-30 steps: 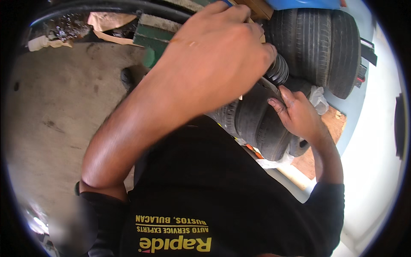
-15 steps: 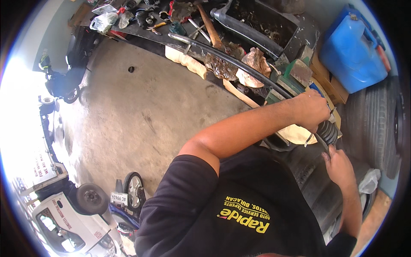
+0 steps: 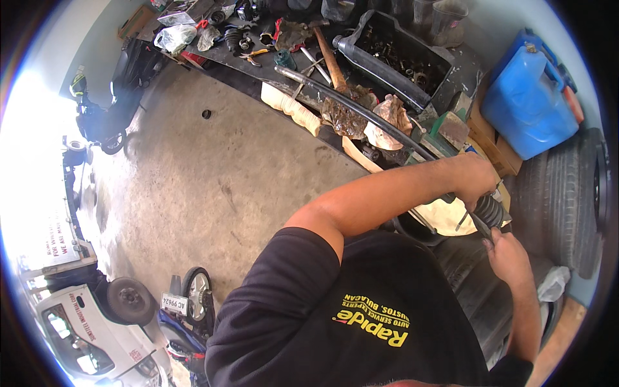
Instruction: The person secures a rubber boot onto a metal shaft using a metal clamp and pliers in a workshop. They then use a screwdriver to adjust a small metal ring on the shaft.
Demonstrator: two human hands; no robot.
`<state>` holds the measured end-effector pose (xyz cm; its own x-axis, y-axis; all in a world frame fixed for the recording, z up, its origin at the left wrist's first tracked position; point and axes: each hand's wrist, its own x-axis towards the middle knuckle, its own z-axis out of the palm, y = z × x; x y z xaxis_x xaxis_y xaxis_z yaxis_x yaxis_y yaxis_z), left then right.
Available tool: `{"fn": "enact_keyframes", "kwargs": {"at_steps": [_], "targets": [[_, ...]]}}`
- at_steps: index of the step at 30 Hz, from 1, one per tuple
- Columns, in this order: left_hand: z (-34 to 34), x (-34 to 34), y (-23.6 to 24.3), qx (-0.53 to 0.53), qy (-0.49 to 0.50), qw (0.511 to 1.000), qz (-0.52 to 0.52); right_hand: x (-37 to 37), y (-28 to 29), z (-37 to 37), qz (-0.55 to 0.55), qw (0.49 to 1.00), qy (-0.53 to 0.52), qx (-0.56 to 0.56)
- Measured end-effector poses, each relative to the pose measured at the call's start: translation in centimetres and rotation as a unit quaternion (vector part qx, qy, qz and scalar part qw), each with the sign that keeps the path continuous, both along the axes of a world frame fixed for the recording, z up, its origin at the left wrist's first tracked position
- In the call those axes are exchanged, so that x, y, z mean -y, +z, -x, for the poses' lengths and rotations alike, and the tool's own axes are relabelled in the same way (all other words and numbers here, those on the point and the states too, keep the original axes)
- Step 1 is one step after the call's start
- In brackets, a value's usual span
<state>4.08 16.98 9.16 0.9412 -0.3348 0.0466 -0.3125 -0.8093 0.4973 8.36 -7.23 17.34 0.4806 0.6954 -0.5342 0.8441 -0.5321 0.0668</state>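
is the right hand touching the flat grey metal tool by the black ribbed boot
Touching: the head view shows the right hand closed on the lower end of the flat grey metal tool.

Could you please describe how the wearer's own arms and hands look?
The left hand and right hand wear no gloves, and the forearms are bare. Black short sleeves belong to a black shirt with yellow lettering.
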Motion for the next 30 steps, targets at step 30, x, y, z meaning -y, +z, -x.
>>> {"fn": "enact_keyframes", "kwargs": {"at_steps": [30], "targets": [[0.2,1.3,-1.4,0.062,-0.031,0.997,-0.020,1.5,-2.2,-0.6,-0.032,0.997,0.065,0.034]]}}
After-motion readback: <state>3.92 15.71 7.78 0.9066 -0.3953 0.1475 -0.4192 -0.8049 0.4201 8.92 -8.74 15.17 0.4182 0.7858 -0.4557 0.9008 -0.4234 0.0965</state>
